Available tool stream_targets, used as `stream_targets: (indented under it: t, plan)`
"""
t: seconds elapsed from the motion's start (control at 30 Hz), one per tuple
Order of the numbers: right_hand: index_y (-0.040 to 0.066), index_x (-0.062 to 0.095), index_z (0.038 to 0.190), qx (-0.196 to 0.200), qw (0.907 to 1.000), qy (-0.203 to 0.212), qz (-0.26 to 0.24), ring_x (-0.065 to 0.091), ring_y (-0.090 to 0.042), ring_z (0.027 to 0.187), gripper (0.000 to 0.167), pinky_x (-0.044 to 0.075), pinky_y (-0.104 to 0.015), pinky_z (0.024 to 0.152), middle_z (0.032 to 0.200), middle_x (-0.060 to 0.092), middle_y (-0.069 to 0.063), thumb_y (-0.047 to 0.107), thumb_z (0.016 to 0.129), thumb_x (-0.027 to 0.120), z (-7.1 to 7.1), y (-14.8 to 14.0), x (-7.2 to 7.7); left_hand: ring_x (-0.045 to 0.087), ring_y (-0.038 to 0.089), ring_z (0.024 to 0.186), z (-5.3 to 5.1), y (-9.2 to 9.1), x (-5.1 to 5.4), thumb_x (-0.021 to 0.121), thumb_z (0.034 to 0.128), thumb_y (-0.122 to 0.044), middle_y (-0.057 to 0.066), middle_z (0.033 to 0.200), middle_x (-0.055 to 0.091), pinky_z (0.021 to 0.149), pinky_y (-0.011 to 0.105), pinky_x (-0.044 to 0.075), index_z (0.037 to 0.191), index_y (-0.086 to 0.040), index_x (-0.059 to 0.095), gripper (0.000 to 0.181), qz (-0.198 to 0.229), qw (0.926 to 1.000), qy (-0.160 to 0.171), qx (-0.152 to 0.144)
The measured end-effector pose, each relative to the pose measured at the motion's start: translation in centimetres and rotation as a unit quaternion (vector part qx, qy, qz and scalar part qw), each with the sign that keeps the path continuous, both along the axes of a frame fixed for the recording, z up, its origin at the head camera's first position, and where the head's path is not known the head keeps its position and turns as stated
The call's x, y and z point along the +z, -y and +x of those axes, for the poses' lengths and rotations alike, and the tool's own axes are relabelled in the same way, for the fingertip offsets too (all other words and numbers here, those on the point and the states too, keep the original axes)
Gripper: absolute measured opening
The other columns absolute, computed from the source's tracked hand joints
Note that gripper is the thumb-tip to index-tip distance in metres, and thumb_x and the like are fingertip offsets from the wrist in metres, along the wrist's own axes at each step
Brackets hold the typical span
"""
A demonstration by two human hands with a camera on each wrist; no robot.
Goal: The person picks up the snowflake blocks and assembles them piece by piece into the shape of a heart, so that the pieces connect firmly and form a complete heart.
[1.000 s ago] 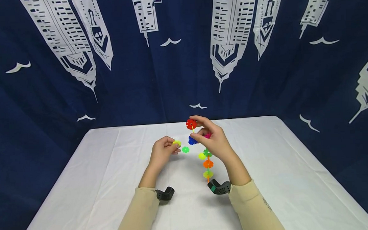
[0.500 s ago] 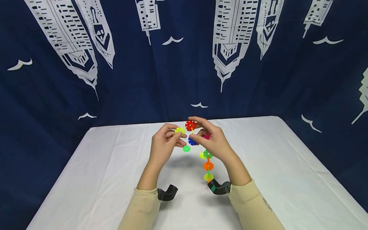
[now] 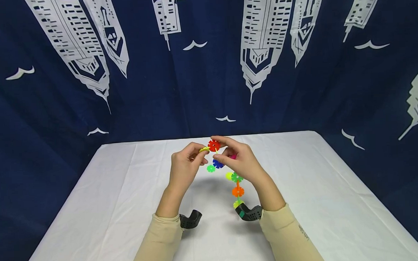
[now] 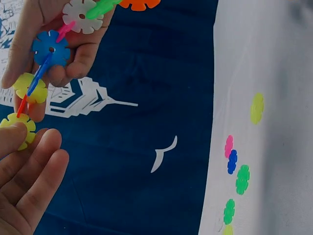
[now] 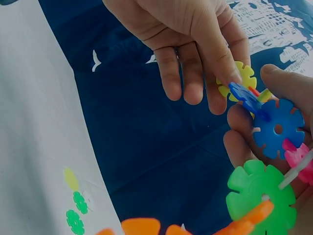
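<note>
A yellow notched disc (image 3: 204, 149) is pinched in my left hand (image 3: 183, 168), seen nearly edge-on against the left edge of a red disc (image 3: 214, 145). My right hand (image 3: 240, 160) grips the upper part of a linked chain that includes the red disc and a blue disc (image 3: 218, 163). Below that hand hang a green disc (image 3: 237, 177) and an orange disc (image 3: 238, 191). In the left wrist view, my left thumb covers part of the yellow disc (image 4: 24, 134). The right wrist view shows the chain's blue disc (image 5: 279, 128) by my right fingers; whether yellow and red interlock cannot be told.
Loose discs lie on the white table (image 3: 129, 210), among them a green one (image 3: 211, 168) and a yellow one (image 3: 229, 176). The left wrist view also shows pink (image 4: 229, 146) and blue (image 4: 232, 161) ones. A dark blue patterned curtain (image 3: 207, 84) hangs behind.
My left hand has moved up and right, bringing its yellow disc to the red one and turning it edge-on. My right hand and the chain's top have shifted slightly left and down.
</note>
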State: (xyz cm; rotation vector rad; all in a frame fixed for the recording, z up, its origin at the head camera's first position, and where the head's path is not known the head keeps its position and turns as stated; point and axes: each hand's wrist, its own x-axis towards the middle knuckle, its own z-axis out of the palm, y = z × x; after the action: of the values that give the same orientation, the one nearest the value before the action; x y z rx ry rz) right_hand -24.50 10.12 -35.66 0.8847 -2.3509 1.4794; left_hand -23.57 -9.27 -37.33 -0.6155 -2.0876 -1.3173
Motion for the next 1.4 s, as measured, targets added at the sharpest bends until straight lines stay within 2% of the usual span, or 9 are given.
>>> stream_targets:
  t: [0.17, 0.4, 0.57, 0.73, 0.87, 1.03, 1.17, 1.3, 1.4]
  plan:
    - [0.013, 0.065, 0.131, -0.023, 0.9995, 0.001, -0.023, 0.063, -0.017, 0.072, 0.032, 0.055, -0.020, 0.067, 0.105, 0.071, -0.010, 0.013, 0.100, 0.061, 0.2, 0.2, 0.1, 0.070, 0.013, 0.059, 0.2, -0.2, 0.2, 0.074, 0.0881, -0.005, 0.011, 0.080, 0.077, 0.057, 0.017, 0.056, 0.093, -0.004, 0.072, 0.006, -0.022, 0.9989, -0.035, 0.020]
    - [0.012, 0.072, 0.121, -0.057, 0.9970, 0.002, -0.052, 0.059, -0.015, 0.063, 0.025, 0.041, -0.020, 0.045, 0.082, 0.070, -0.012, 0.012, 0.100, 0.061, 0.3, 0.5, 0.1, 0.069, 0.011, 0.059, 0.8, -0.5, 0.5, 0.074, 0.0886, -0.006, 0.009, 0.078, 0.076, 0.055, 0.017, 0.055, 0.092, -0.003, 0.073, 0.004, -0.061, 0.9931, -0.090, 0.045]
    - [0.013, 0.074, 0.118, -0.071, 0.9964, -0.004, -0.045, 0.058, -0.014, 0.059, 0.024, 0.041, -0.018, 0.045, 0.076, 0.069, -0.012, 0.010, 0.097, 0.064, 0.5, 0.7, 0.2, 0.069, 0.011, 0.059, 1.1, -0.8, 0.7, 0.074, 0.0865, -0.001, 0.008, 0.077, 0.075, 0.053, 0.019, 0.054, 0.089, -0.004, 0.074, 0.004, -0.099, 0.9836, -0.133, 0.072]
    - [0.011, 0.074, 0.117, -0.078, 0.9957, -0.036, -0.035, 0.058, -0.015, 0.058, 0.024, 0.050, -0.017, 0.053, 0.077, 0.070, -0.012, 0.007, 0.095, 0.065, 0.6, 1.1, 0.4, 0.071, 0.012, 0.061, 1.1, -0.9, 0.7, 0.073, 0.0870, 0.000, 0.007, 0.078, 0.076, 0.053, 0.019, 0.054, 0.090, -0.002, 0.073, 0.003, -0.124, 0.9772, -0.148, 0.089]
    - [0.010, 0.075, 0.116, -0.081, 0.9955, -0.039, -0.032, 0.057, -0.017, 0.057, 0.024, 0.051, -0.017, 0.055, 0.074, 0.069, -0.010, 0.006, 0.095, 0.066, 0.6, 1.2, 0.4, 0.071, 0.013, 0.061, 1.1, -0.9, 0.6, 0.072, 0.0888, -0.004, 0.007, 0.078, 0.077, 0.053, 0.019, 0.054, 0.090, -0.002, 0.072, 0.003, -0.137, 0.9748, -0.146, 0.098]
    - [0.010, 0.075, 0.117, -0.076, 0.9961, -0.037, -0.025, 0.057, -0.015, 0.059, 0.024, 0.051, -0.017, 0.055, 0.075, 0.070, -0.014, 0.004, 0.095, 0.065, 0.5, 0.9, 0.1, 0.072, 0.012, 0.061, 1.3, -1.1, 0.4, 0.073, 0.0881, -0.005, 0.007, 0.078, 0.077, 0.054, 0.019, 0.055, 0.089, -0.002, 0.072, 0.004, -0.143, 0.9736, -0.148, 0.100]
    - [0.012, 0.073, 0.121, -0.067, 0.9974, -0.018, -0.020, 0.060, -0.016, 0.064, 0.026, 0.053, -0.019, 0.059, 0.085, 0.073, -0.010, 0.007, 0.097, 0.063, 0.4, 0.6, 0.1, 0.071, 0.012, 0.060, 1.3, -1.2, 0.5, 0.075, 0.0862, -0.005, 0.007, 0.077, 0.077, 0.053, 0.017, 0.054, 0.088, -0.002, 0.072, 0.004, -0.127, 0.9758, -0.151, 0.094]
    - [0.017, 0.066, 0.132, -0.031, 0.9995, 0.010, 0.003, 0.064, -0.018, 0.079, 0.033, 0.057, -0.023, 0.070, 0.107, 0.074, -0.006, 0.015, 0.098, 0.063, 0.4, 0.3, 0.3, 0.070, 0.012, 0.059, 1.2, -1.0, 0.6, 0.076, 0.0852, -0.004, 0.006, 0.075, 0.076, 0.050, 0.016, 0.050, 0.089, -0.003, 0.073, 0.005, -0.112, 0.9784, -0.145, 0.095]
    - [0.019, 0.059, 0.139, 0.004, 0.9995, 0.019, 0.024, 0.065, -0.018, 0.090, 0.045, 0.058, -0.027, 0.078, 0.114, 0.071, -0.006, 0.017, 0.095, 0.068, 0.4, 0.2, 0.4, 0.068, 0.012, 0.058, 1.1, -0.9, 0.6, 0.077, 0.0843, -0.002, 0.005, 0.072, 0.075, 0.051, 0.018, 0.051, 0.089, -0.004, 0.074, 0.006, -0.108, 0.9790, -0.140, 0.101]
